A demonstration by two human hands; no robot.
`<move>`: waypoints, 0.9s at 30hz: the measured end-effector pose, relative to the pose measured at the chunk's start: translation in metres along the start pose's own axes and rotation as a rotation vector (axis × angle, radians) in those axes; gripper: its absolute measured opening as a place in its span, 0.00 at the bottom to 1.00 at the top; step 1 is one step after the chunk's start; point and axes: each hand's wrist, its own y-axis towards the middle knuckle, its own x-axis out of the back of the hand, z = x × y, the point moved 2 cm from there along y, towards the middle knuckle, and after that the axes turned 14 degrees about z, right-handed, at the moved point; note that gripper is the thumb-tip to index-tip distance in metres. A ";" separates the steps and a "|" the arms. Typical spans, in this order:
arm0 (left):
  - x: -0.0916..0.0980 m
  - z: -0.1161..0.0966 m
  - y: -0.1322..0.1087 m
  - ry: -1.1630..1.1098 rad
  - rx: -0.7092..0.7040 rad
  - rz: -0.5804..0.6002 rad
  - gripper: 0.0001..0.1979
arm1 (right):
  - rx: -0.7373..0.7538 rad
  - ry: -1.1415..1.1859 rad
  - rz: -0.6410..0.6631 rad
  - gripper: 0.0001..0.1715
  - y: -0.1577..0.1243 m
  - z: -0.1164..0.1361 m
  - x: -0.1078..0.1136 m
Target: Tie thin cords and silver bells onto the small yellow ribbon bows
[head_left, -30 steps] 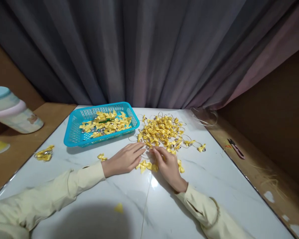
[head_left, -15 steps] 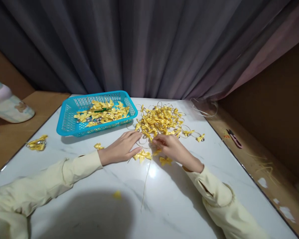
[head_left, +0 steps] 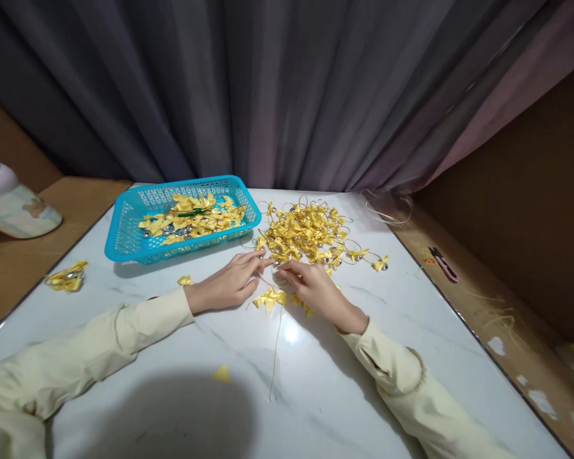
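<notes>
Between my two hands runs a loop of thin gold cord (head_left: 268, 279). My left hand (head_left: 227, 280) has its fingers bent together at the loop's left side. My right hand (head_left: 318, 290) pinches the loop from the right; the exact grip is partly hidden by the fingers. Yellow satin bows (head_left: 269, 298) lie just below the hands, some partly covered by the right one. Behind them is a heap of yellow bows with small silver bells and cord loops (head_left: 306, 233). A loose cord end (head_left: 276, 357) trails toward me on the white tabletop.
A blue plastic basket (head_left: 117, 239) holds more bows and bells. Bows with bells (head_left: 67, 277) lie at the left edge. A yellow scrap (head_left: 222, 373) is in front. Thread snips (head_left: 444, 264) lie on the cardboard at right. A pastel bottle (head_left: 16, 204) stands far left.
My right hand has shifted left, closer to my left hand. My left fingers, flatter before, are now drawn together at the cord loop. The view has shifted slightly.
</notes>
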 end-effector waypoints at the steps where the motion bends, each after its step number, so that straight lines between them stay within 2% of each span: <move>1: 0.000 0.000 0.000 -0.009 -0.012 0.005 0.11 | -0.012 0.038 -0.012 0.12 0.001 -0.001 -0.003; 4: 0.000 0.001 0.000 -0.034 -0.037 0.039 0.08 | -0.039 0.200 -0.036 0.12 0.004 -0.004 -0.008; 8: 0.000 0.000 0.000 -0.020 -0.060 0.074 0.08 | -0.053 0.465 -0.029 0.10 0.008 -0.008 -0.011; 12: 0.002 -0.005 0.002 0.065 -0.104 0.123 0.11 | -0.130 0.638 -0.040 0.08 0.009 -0.014 -0.002; 16: 0.003 -0.011 0.005 0.175 -0.100 0.155 0.10 | -0.236 0.537 -0.104 0.07 0.006 -0.024 0.023; 20: 0.002 -0.012 0.003 0.267 -0.087 0.117 0.11 | -0.269 0.443 -0.070 0.08 0.001 -0.034 0.041; 27: 0.001 -0.009 -0.003 0.320 -0.110 -0.087 0.16 | -0.274 0.332 0.086 0.09 -0.007 -0.039 0.055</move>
